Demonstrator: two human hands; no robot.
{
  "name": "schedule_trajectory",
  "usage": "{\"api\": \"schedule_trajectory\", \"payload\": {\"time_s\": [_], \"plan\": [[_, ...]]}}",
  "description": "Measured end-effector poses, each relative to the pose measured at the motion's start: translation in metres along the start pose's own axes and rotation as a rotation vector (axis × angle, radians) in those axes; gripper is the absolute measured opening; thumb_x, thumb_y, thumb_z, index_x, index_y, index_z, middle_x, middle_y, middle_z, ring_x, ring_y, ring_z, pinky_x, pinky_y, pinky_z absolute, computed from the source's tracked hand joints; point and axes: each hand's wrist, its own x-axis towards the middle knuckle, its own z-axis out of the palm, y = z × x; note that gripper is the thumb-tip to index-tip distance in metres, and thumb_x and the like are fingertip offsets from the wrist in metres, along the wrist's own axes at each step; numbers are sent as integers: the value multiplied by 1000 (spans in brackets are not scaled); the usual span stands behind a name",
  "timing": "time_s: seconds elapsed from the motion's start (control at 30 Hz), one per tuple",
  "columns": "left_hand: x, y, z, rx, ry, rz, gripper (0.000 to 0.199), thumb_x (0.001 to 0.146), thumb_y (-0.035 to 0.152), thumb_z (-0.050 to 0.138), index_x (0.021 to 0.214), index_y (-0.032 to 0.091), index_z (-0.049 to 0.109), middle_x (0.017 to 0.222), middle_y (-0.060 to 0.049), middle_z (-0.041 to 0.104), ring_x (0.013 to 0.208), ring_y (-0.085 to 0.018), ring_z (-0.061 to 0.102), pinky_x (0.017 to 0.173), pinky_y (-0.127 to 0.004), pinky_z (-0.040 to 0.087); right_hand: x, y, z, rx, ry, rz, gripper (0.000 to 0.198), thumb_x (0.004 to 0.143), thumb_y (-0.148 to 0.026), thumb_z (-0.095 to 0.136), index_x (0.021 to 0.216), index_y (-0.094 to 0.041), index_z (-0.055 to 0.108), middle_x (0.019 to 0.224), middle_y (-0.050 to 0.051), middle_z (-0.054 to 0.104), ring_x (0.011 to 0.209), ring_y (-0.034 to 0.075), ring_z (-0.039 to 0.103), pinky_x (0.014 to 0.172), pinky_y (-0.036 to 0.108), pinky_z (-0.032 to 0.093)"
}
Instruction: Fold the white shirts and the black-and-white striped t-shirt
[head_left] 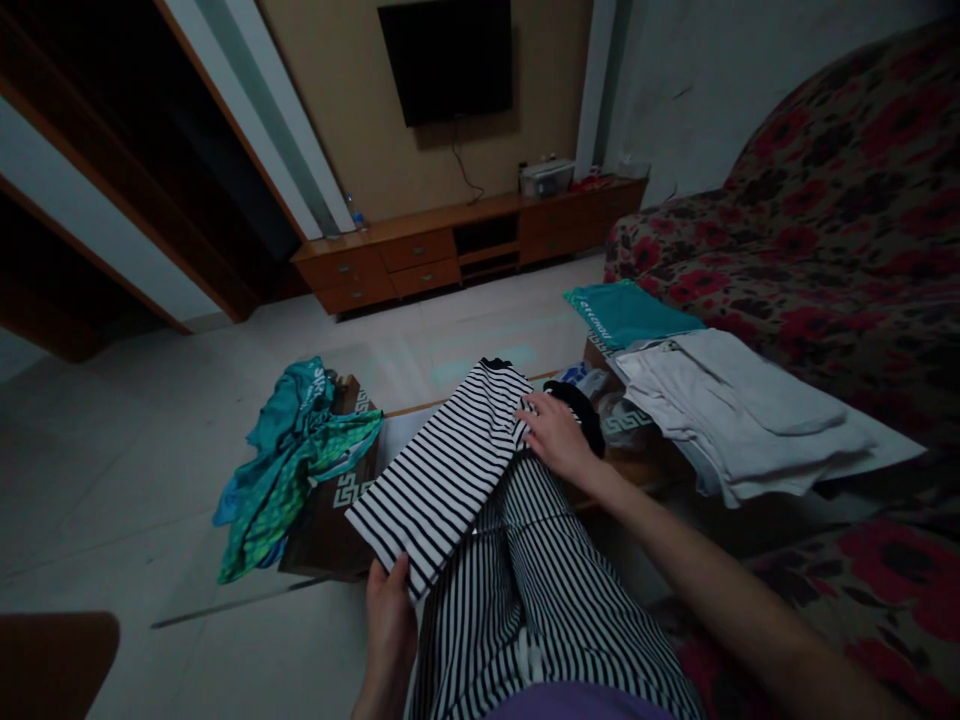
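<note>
A black-and-white striped shirt [450,450], folded into a long narrow shape with a black neckband at its far end, lies slantwise over my lap and the low table. At the hem, my left hand [391,610] pinches the near corner, thumb on top. My right hand [559,435] is closed on the shirt's right edge near the collar, fingers bent over the cloth; its thumb is mostly hidden. Just beyond that hand sits a black item [581,410], partly covered. Striped trousers [555,560] cover my legs underneath.
Teal and green clothes [300,450] hang over the table's left end. White folded garments [742,400] and a teal bag [630,315] lie on the right side. Beyond stand a wooden TV cabinet [420,260] and a floral sofa [787,240]. A brown edge [56,660] shows at lower left.
</note>
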Motion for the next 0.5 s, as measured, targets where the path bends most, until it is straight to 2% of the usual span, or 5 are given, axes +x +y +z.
{"api": "schedule_trajectory", "payload": {"time_s": [0.07, 0.17, 0.3, 0.4, 0.5], "plan": [[-3, 0, 0, -12, 45, 13, 32, 83, 19, 54, 115, 21, 57, 121, -7, 64, 114, -19, 62, 102, -37, 47, 12, 44, -15, -119, -136, 17, 40, 84, -13, 58, 124, -17, 61, 134, 14, 54, 128, 27, 44, 106, 39, 34], [-9, -3, 0, -41, 78, -8, 33, 86, 24, 53, 119, 21, 56, 124, -8, 63, 112, -19, 62, 101, -37, 47, -4, 83, -21, -193, -347, 82, 34, 86, -13, 53, 119, -18, 63, 113, 12, 65, 106, 23, 59, 89, 30, 43], [-13, -9, -1, -60, 120, -35, 34, 86, 27, 55, 120, 19, 58, 117, -9, 66, 106, -21, 64, 99, -40, 48, -49, 95, -30, -220, -552, 130, 25, 81, -15, 58, 104, -17, 68, 100, 11, 70, 91, 23, 65, 75, 27, 44], [-14, -10, -5, -46, 104, -107, 31, 86, 25, 55, 116, 18, 60, 114, -10, 68, 103, -21, 66, 100, -41, 48, -54, 96, -46, -96, -749, 115, 16, 79, -23, 64, 92, -20, 73, 89, 6, 72, 80, 20, 65, 68, 25, 42], [-12, -6, -9, 4, 105, -185, 27, 87, 27, 56, 111, 16, 62, 111, -11, 69, 104, -23, 67, 101, -42, 47, -20, 100, -51, 6, -625, 149, 22, 86, -30, 57, 91, -17, 75, 86, 7, 72, 75, 17, 63, 65, 23, 40]]}}
